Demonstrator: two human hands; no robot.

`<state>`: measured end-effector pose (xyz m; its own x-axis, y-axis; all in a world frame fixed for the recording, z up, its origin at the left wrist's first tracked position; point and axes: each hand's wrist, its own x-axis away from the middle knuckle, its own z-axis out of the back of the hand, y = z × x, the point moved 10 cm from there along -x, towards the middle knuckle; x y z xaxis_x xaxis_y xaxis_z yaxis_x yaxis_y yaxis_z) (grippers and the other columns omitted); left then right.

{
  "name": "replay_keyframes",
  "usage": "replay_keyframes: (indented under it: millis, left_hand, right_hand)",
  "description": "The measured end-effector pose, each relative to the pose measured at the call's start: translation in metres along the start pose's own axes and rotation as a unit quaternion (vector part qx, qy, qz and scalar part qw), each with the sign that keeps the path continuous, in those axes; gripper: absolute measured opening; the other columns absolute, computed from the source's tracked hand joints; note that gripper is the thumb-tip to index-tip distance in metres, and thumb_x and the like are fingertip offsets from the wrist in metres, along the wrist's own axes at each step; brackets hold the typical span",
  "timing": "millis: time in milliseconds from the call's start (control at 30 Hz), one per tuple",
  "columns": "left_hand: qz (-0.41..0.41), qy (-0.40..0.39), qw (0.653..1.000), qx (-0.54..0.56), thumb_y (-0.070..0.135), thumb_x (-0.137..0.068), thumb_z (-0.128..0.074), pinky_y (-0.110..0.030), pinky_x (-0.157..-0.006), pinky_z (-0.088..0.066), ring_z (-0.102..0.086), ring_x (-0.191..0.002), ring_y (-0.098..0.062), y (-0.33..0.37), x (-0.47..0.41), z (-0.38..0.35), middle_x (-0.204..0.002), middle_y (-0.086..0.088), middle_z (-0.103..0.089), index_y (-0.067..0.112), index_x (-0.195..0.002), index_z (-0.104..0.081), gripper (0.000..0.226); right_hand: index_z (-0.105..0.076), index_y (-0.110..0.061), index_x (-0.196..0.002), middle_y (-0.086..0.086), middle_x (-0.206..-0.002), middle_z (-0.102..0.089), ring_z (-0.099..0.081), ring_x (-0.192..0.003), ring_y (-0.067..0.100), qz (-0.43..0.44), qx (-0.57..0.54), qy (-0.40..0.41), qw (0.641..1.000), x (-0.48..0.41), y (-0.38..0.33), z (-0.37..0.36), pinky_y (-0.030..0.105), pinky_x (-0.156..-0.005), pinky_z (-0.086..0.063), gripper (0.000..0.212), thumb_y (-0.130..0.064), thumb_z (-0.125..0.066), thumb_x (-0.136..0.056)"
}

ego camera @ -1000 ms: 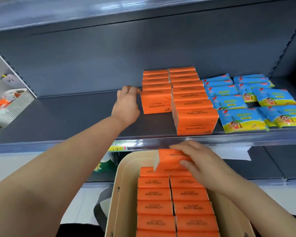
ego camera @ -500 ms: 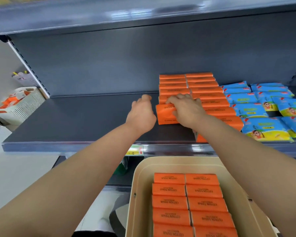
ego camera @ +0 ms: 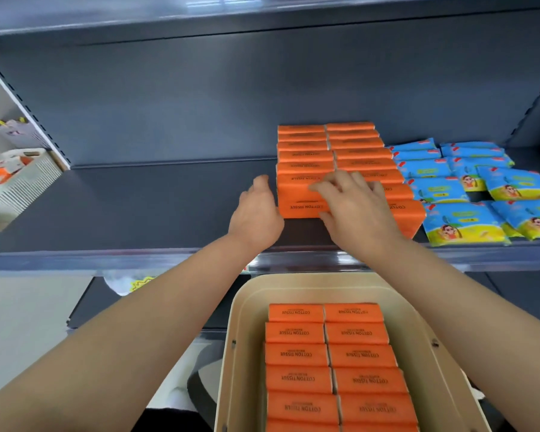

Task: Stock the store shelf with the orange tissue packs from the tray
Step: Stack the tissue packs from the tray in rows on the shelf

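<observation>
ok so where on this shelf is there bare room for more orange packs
Free: the bare shelf left of the orange tissue packs, from the left hand to the shelf's left end; also a narrow strip before the front pack. Crowded: blue packs fill the right side.

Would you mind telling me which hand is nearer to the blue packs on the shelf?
Right. The right hand holds the front orange tissue pack, one orange row from the blue packs; the left hand is farther off, at that pack's left end.
</observation>
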<state>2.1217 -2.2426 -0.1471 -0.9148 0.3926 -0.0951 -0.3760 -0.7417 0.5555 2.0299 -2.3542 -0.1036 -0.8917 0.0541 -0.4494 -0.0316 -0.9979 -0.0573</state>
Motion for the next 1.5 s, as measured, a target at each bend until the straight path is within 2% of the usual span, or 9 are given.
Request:
replay_keyframes:
  millis: [167,300,400,533,633,933,1033,1167,1500]
  left_hand:
    - [-0.077,0.002,0.997,0.004,0.007,-0.092,-0.05,-0.036,-0.101,-0.038,-0.04,-0.131,-0.021,0.019,0.058,0.014,-0.141,-0.004,-0.045,0.014,-0.139,-0.039,0.049]
    - [-0.129,-0.103,0.986,-0.03,0.013,-0.093,-0.053,-0.031,-0.099,-0.041,-0.05,-0.122,-0.015,0.024,0.115,-0.013,-0.13,0.003,-0.056,0.019,-0.124,-0.055,0.031]
    - [-0.135,-0.198,0.97,-0.036,0.023,-0.093,-0.059,-0.033,-0.097,-0.044,-0.055,-0.115,-0.011,0.022,0.161,-0.037,-0.121,0.005,-0.062,0.024,-0.118,-0.059,0.026]
    - [-0.146,-0.313,0.938,-0.033,0.026,-0.091,-0.062,-0.028,-0.096,-0.044,-0.054,-0.113,-0.008,0.021,0.221,-0.065,-0.12,0.008,-0.06,0.022,-0.119,-0.059,0.028]
    - [-0.145,-0.351,0.924,-0.03,0.029,-0.091,-0.062,-0.024,-0.092,-0.044,-0.053,-0.111,-0.008,0.017,0.249,-0.076,-0.119,0.009,-0.057,0.023,-0.119,-0.058,0.029]
    - [-0.105,-0.388,0.915,-0.026,0.034,-0.09,-0.063,-0.022,-0.089,-0.043,-0.052,-0.112,-0.006,0.006,0.273,-0.086,-0.121,0.013,-0.054,0.028,-0.121,-0.055,0.033]
    - [-0.109,-0.451,0.885,-0.041,0.04,-0.083,-0.07,-0.022,-0.092,-0.044,-0.052,-0.112,-0.006,0.004,0.289,-0.095,-0.124,0.013,-0.055,0.029,-0.125,-0.052,0.047]
    - [-0.125,-0.498,0.852,-0.103,0.043,-0.075,-0.077,-0.024,-0.095,-0.043,-0.051,-0.115,-0.008,-0.007,0.306,-0.109,-0.128,0.011,-0.053,0.028,-0.129,-0.048,0.064]
    - [-0.095,-0.456,0.879,-0.103,0.041,-0.092,-0.057,-0.029,-0.101,-0.04,-0.049,-0.119,-0.016,-0.025,0.289,-0.113,-0.135,0.004,-0.051,0.026,-0.135,-0.045,0.047]
  right_hand:
    - [-0.066,-0.026,-0.105,-0.002,-0.109,-0.06,-0.058,-0.099,0.024,0.024,-0.048,-0.062,0.997,0.096,-0.008,0.004,0.038,-0.074,-0.044,0.037,-0.016,-0.077,-0.071]
    - [-0.065,-0.033,-0.109,-0.008,-0.119,-0.058,-0.055,-0.113,0.018,0.014,-0.087,-0.182,0.979,0.168,-0.009,-0.011,0.042,-0.089,-0.044,0.03,-0.026,-0.072,-0.08]
    - [-0.059,-0.036,-0.118,-0.017,-0.127,-0.048,-0.041,-0.123,0.006,0.032,-0.14,-0.254,0.956,0.212,-0.017,-0.012,0.029,-0.095,-0.032,0.029,-0.042,-0.059,-0.09]
    - [-0.057,-0.04,-0.117,-0.028,-0.121,-0.047,-0.04,-0.118,-0.006,0.045,-0.199,-0.311,0.928,0.26,-0.022,-0.007,0.011,-0.09,-0.022,0.052,-0.072,-0.051,-0.076]
    - [-0.053,-0.043,-0.121,-0.031,-0.122,-0.045,-0.037,-0.116,-0.011,0.056,-0.208,-0.368,0.904,0.289,-0.026,-0.008,0.012,-0.097,-0.026,0.074,-0.085,-0.054,-0.06]
    - [-0.042,-0.04,-0.136,-0.023,-0.135,-0.048,-0.047,-0.121,0.001,0.037,-0.176,-0.378,0.908,0.297,-0.026,-0.007,0.024,-0.102,-0.038,0.055,-0.056,-0.056,-0.085]
    - [-0.041,-0.042,-0.136,-0.024,-0.136,-0.046,-0.045,-0.123,0.001,0.049,-0.155,-0.389,0.907,0.296,-0.03,-0.01,0.026,-0.103,-0.037,0.055,-0.051,-0.058,-0.085]
    - [-0.043,-0.042,-0.134,-0.025,-0.129,-0.048,-0.045,-0.119,-0.001,0.006,-0.181,-0.305,0.935,0.276,-0.019,0.001,0.02,-0.098,-0.038,0.05,-0.046,-0.06,-0.087]
    - [-0.024,-0.037,-0.146,-0.018,-0.141,-0.037,-0.034,-0.131,0.006,-0.002,-0.078,-0.326,0.942,0.282,-0.011,-0.027,0.028,-0.104,-0.032,0.059,-0.043,-0.05,-0.093]
